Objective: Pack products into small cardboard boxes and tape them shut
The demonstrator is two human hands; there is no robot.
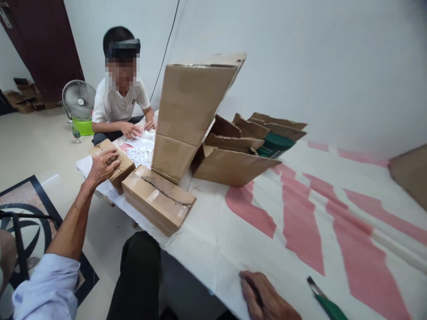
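My left hand [104, 165] reaches out over a small cardboard box [115, 165] at the table's left end, its fingers spread and resting on the box's top. A second sealed box [157, 198] lies just to the right of it. My right hand [265, 298] lies at the near edge of the table on the white and pink cloth [300, 222], fingers curled together with nothing visible in them. A green-handled cutter [326, 302] lies on the cloth just to the right of that hand.
A tall opened carton [188, 115] stands behind the boxes, with flattened cartons [247, 146] stacked to its right. Another person [118, 104] sits at the far end handling printed sheets [138, 155]. A fan [79, 101] and a bottle [76, 132] stand on the floor.
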